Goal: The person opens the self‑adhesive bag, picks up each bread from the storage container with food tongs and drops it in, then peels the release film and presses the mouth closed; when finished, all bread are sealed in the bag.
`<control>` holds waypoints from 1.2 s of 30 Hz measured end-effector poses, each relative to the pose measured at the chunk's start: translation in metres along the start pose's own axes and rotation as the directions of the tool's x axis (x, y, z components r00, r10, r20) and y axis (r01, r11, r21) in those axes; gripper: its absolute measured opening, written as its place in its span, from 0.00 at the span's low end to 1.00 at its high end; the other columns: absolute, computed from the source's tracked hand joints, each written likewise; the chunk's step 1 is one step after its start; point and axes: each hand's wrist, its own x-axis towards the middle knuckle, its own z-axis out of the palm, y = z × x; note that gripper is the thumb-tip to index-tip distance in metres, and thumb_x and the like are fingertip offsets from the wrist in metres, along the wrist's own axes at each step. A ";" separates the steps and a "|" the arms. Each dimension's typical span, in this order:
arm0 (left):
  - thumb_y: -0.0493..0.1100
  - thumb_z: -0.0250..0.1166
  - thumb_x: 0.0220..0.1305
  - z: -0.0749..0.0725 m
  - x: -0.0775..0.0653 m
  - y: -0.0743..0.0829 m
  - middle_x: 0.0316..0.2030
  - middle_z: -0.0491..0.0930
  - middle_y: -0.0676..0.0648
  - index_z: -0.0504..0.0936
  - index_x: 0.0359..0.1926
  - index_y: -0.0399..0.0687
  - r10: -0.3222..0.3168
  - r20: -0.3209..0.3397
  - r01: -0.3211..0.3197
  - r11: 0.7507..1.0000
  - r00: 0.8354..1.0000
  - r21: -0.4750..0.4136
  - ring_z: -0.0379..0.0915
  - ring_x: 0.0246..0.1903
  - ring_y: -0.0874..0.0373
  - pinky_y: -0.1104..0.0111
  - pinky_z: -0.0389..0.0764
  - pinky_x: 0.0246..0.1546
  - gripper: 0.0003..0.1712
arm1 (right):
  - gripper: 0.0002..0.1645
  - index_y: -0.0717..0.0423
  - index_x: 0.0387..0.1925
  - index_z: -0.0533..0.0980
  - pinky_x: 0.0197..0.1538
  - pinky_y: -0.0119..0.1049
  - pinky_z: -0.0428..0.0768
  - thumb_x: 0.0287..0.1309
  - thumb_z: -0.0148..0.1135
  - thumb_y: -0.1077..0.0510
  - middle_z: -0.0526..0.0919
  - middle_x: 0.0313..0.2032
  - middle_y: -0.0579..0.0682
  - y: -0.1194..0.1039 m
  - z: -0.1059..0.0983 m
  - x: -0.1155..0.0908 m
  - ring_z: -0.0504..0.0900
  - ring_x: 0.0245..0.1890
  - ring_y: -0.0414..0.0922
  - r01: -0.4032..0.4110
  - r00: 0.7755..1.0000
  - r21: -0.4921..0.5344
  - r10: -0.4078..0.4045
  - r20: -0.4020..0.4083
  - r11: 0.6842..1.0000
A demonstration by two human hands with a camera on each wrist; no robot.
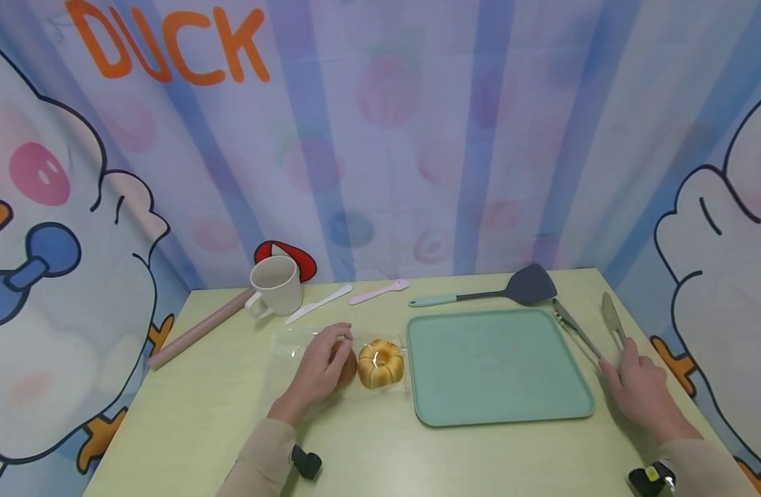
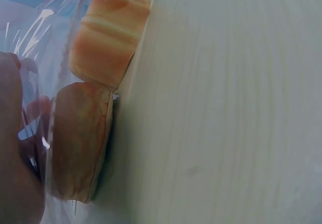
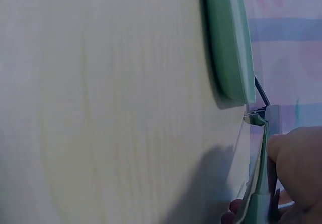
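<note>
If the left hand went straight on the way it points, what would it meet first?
Beyond the bagged brown bun, the left hand would probably meet the pink utensil first, though the hand's height is unclear.

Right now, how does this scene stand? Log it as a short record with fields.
Left hand: over the darker bun; exact grip unclear
Right hand: holds the tongs, arms spread
Buns: darker one beside the golden bun, both under clear plastic
Between hands: green tray, right of the buns
Behind tray: spatula
Back left: mug, white knife, pink utensil
Left side: pinkish rod
</note>
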 end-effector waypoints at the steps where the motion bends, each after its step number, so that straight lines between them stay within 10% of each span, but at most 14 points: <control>1: 0.39 0.56 0.78 0.000 0.000 0.000 0.61 0.81 0.37 0.78 0.48 0.45 -0.003 0.000 0.003 1.000 1.000 0.001 0.75 0.64 0.38 0.42 0.73 0.67 0.05 | 0.39 0.85 0.67 0.48 0.46 0.75 0.71 0.80 0.50 0.55 0.64 0.48 0.92 0.000 0.000 0.000 0.69 0.48 0.87 -0.007 1.000 0.003 0.007 -0.004 1.000; 13: 0.40 0.56 0.78 0.000 0.003 0.002 0.61 0.81 0.37 0.78 0.49 0.46 -0.011 0.000 0.011 1.000 1.000 -0.005 0.75 0.65 0.39 0.43 0.72 0.68 0.06 | 0.44 0.87 0.63 0.51 0.40 0.70 0.74 0.79 0.52 0.46 0.65 0.44 0.88 0.001 -0.007 0.005 0.72 0.43 0.82 -0.083 0.995 -0.052 0.085 0.047 0.995; 21: 0.41 0.56 0.79 0.001 0.002 0.002 0.61 0.81 0.38 0.78 0.49 0.46 -0.033 0.002 0.033 0.999 0.999 -0.011 0.75 0.65 0.39 0.43 0.72 0.68 0.06 | 0.50 0.81 0.74 0.48 0.48 0.78 0.63 0.77 0.52 0.42 0.58 0.57 0.92 -0.006 -0.008 0.004 0.57 0.56 0.86 -0.072 0.994 -0.017 0.070 -0.078 0.997; 36: 0.42 0.56 0.79 0.000 0.000 0.002 0.62 0.80 0.38 0.77 0.50 0.47 -0.043 -0.002 0.043 0.999 0.999 -0.016 0.74 0.66 0.38 0.41 0.71 0.68 0.06 | 0.42 0.74 0.76 0.57 0.47 0.68 0.74 0.73 0.63 0.57 0.73 0.54 0.75 -0.091 0.003 0.012 0.75 0.51 0.70 0.317 0.931 0.175 -0.270 -0.246 0.932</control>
